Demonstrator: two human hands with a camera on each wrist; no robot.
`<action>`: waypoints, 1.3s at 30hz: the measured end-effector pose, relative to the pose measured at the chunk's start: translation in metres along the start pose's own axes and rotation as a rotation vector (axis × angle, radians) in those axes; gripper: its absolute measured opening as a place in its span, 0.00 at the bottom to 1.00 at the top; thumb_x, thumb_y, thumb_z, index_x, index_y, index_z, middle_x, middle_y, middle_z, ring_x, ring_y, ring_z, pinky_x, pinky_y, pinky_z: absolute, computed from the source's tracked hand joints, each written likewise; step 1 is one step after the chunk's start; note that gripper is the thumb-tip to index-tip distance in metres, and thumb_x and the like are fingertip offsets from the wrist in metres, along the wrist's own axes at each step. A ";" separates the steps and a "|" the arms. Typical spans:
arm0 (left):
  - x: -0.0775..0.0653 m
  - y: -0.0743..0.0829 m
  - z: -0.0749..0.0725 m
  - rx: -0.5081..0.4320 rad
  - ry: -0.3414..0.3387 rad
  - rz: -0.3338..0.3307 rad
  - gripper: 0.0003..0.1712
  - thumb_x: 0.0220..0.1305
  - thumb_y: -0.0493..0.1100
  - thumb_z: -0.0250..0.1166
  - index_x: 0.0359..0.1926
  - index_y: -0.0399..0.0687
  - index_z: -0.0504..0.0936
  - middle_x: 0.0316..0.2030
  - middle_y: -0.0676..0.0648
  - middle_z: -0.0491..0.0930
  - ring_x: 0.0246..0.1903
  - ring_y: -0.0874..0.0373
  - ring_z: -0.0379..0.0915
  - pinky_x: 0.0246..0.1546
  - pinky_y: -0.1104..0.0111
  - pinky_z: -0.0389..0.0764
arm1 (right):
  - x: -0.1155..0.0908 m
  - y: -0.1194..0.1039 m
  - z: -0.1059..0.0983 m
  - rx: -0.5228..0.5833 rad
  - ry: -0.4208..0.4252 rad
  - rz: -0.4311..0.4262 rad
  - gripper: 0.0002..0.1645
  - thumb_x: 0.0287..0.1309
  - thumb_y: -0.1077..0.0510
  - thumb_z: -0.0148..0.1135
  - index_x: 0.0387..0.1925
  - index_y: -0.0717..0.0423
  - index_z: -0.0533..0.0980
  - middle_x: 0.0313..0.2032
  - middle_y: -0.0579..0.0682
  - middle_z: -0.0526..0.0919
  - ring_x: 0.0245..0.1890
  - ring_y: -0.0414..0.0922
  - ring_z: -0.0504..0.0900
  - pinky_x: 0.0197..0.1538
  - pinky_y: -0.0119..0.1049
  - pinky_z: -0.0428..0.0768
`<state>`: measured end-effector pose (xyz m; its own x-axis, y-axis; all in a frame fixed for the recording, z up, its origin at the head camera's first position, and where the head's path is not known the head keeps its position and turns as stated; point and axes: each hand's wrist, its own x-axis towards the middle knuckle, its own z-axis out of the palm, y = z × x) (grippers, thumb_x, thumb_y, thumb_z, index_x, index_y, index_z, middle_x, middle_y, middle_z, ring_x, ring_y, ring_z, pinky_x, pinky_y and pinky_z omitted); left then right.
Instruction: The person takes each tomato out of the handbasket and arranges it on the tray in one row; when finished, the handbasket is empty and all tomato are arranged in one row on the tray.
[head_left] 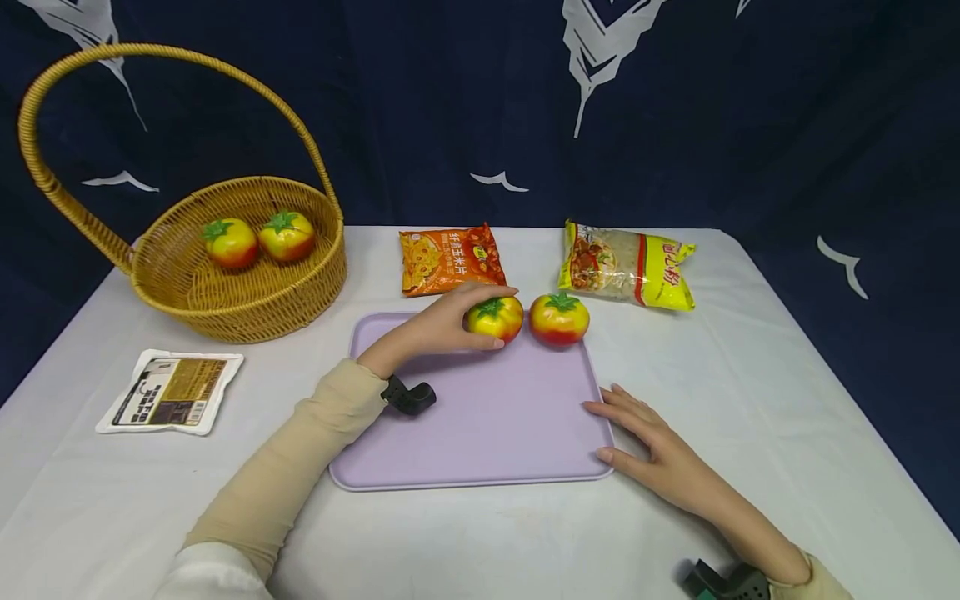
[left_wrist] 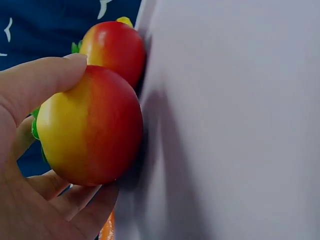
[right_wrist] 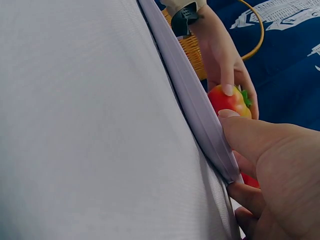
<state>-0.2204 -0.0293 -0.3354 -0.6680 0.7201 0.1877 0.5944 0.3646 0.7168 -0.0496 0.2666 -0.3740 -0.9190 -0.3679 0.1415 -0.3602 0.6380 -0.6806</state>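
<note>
My left hand (head_left: 450,321) curls round a yellow-and-red tomato (head_left: 495,319) with a green leafy top, at the back of the lilac tray (head_left: 480,425). In the left wrist view the thumb lies along one side of this tomato (left_wrist: 90,130) and the fingers bend round the other. A second tomato (head_left: 558,320) sits just to its right, at the tray's back right corner. My right hand (head_left: 660,454) rests at the tray's right edge with relaxed, spread fingers. The right wrist view shows its thumb and fingertips close by the tray rim (right_wrist: 200,115).
At the back left stands a wicker basket (head_left: 307,296) with a tall handle and two more tomatoes (head_left: 231,243) inside. A white-and-brown packet (head_left: 171,392) lies in front of it. Behind the tray are an orange snack bag (head_left: 452,260) and a yellow noodle bag (head_left: 626,265).
</note>
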 end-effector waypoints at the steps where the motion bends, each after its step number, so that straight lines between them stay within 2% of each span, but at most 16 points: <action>1: 0.000 0.000 0.001 0.004 -0.005 -0.006 0.40 0.54 0.44 0.71 0.67 0.48 0.65 0.60 0.44 0.65 0.58 0.54 0.59 0.58 0.61 0.62 | 0.000 0.000 0.000 0.000 0.000 -0.002 0.30 0.55 0.56 0.66 0.60 0.47 0.71 0.65 0.57 0.62 0.66 0.59 0.53 0.55 0.69 0.54; 6: 0.000 -0.002 0.003 0.003 -0.012 -0.022 0.43 0.54 0.45 0.70 0.69 0.49 0.61 0.64 0.45 0.62 0.61 0.54 0.56 0.61 0.62 0.58 | 0.000 0.000 -0.001 0.004 0.000 -0.006 0.30 0.55 0.56 0.66 0.60 0.46 0.71 0.65 0.57 0.62 0.66 0.59 0.52 0.55 0.69 0.54; 13: 0.000 0.000 0.006 -0.024 -0.018 -0.044 0.44 0.55 0.46 0.70 0.69 0.49 0.60 0.65 0.45 0.61 0.61 0.55 0.56 0.61 0.64 0.58 | 0.000 0.000 0.000 0.007 -0.006 0.001 0.30 0.55 0.56 0.67 0.61 0.46 0.71 0.66 0.57 0.61 0.66 0.59 0.52 0.55 0.70 0.54; 20: 0.000 -0.001 0.007 -0.022 -0.017 -0.039 0.44 0.54 0.46 0.71 0.69 0.49 0.60 0.65 0.45 0.60 0.62 0.56 0.55 0.62 0.64 0.57 | 0.000 0.000 0.001 0.003 -0.006 0.009 0.30 0.54 0.56 0.67 0.60 0.46 0.71 0.65 0.57 0.62 0.66 0.59 0.52 0.54 0.70 0.55; 24: -0.002 0.000 0.005 -0.014 -0.013 -0.031 0.45 0.54 0.45 0.71 0.69 0.47 0.60 0.66 0.46 0.60 0.63 0.56 0.54 0.62 0.65 0.55 | 0.001 0.000 0.001 0.003 -0.005 0.010 0.31 0.54 0.56 0.67 0.60 0.46 0.71 0.65 0.57 0.61 0.66 0.59 0.52 0.54 0.70 0.55; 27: -0.006 0.000 -0.002 -0.008 0.001 -0.013 0.45 0.53 0.45 0.72 0.69 0.46 0.60 0.65 0.46 0.61 0.63 0.55 0.55 0.62 0.63 0.57 | 0.000 0.001 0.000 0.007 -0.002 0.009 0.31 0.54 0.57 0.67 0.60 0.47 0.71 0.65 0.58 0.61 0.66 0.60 0.53 0.54 0.70 0.55; 29: -0.009 0.002 -0.012 -0.015 0.018 -0.009 0.44 0.54 0.44 0.71 0.69 0.46 0.60 0.66 0.46 0.61 0.63 0.54 0.55 0.61 0.62 0.59 | -0.001 0.001 0.001 0.011 -0.003 0.010 0.31 0.54 0.57 0.67 0.60 0.47 0.71 0.65 0.59 0.61 0.66 0.60 0.53 0.54 0.70 0.55; 32: -0.018 0.006 -0.040 -0.036 0.074 -0.022 0.43 0.55 0.42 0.70 0.69 0.47 0.60 0.66 0.47 0.60 0.63 0.51 0.56 0.60 0.57 0.61 | -0.001 0.002 0.001 0.013 -0.005 0.014 0.31 0.54 0.57 0.67 0.61 0.47 0.71 0.65 0.59 0.61 0.66 0.60 0.52 0.53 0.71 0.55; 36: -0.034 0.009 -0.092 -0.122 0.211 -0.057 0.39 0.58 0.38 0.67 0.69 0.46 0.61 0.66 0.47 0.60 0.63 0.52 0.57 0.61 0.57 0.59 | 0.000 0.002 0.001 0.006 -0.001 0.011 0.31 0.54 0.56 0.67 0.61 0.45 0.71 0.65 0.58 0.61 0.66 0.59 0.52 0.54 0.70 0.54; 39: -0.052 0.006 -0.133 -0.195 0.337 -0.128 0.36 0.60 0.39 0.65 0.68 0.48 0.62 0.65 0.46 0.61 0.63 0.55 0.57 0.61 0.61 0.59 | 0.001 0.002 0.001 0.005 -0.004 0.011 0.31 0.54 0.56 0.67 0.61 0.45 0.71 0.65 0.57 0.62 0.66 0.58 0.52 0.55 0.70 0.54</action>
<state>-0.2415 -0.1434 -0.2513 -0.8596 0.4304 0.2755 0.4228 0.2961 0.8565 -0.0511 0.2671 -0.3762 -0.9222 -0.3639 0.1308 -0.3492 0.6384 -0.6859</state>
